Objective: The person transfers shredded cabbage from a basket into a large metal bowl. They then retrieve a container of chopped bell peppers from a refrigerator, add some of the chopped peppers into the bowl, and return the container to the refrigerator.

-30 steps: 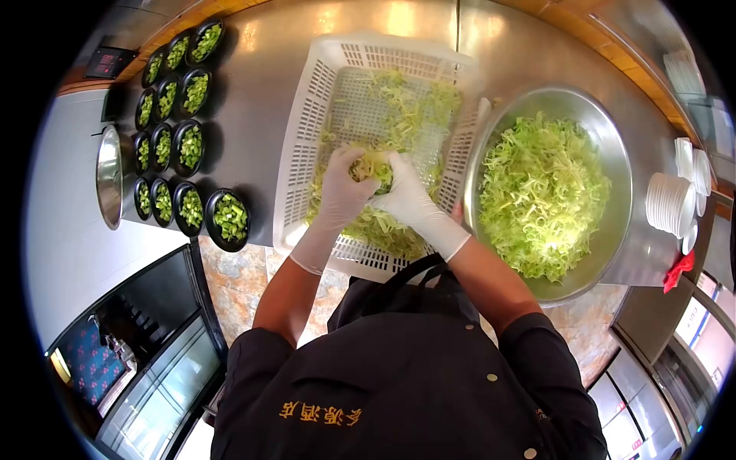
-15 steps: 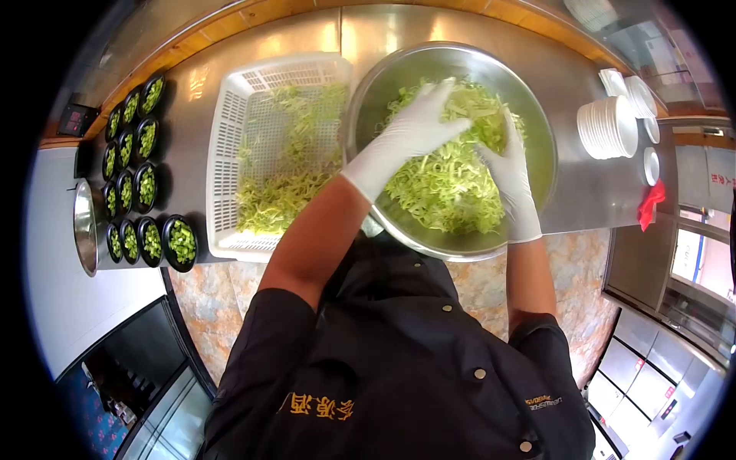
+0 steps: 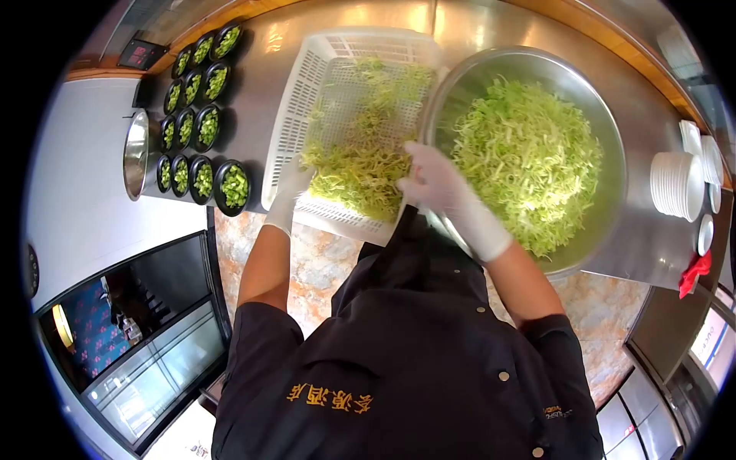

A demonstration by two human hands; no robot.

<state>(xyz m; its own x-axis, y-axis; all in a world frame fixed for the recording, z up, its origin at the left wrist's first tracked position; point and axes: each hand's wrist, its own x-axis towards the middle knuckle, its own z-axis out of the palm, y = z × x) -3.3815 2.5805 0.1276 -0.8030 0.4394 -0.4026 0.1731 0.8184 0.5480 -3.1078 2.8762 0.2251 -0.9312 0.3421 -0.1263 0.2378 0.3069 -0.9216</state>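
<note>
Shredded pale green leaves (image 3: 360, 178) lie heaped in the near part of a white plastic basket (image 3: 285, 130). My gloved left hand (image 3: 291, 184) is at the basket's left side, its fingertips against the heap's left edge and partly hidden. On the heap's right side is my gloved right hand (image 3: 431, 180), blurred, with its fingers curled toward the leaves; whether it grips any is unclear. A large steel bowl (image 3: 613, 207), right of the basket, holds a big mound of shredded greens (image 3: 533, 165).
Several black bowls (image 3: 232, 187) of chopped green pieces stand in rows on the steel counter (image 3: 264, 84) at left, beside a steel bowl (image 3: 136, 156). Stacked white plates (image 3: 676, 184) and a red cloth (image 3: 694, 274) are at right.
Both hands have moved left from the steel bowl's greens to the basket's leaves since half a second ago. The camera view has shifted too.
</note>
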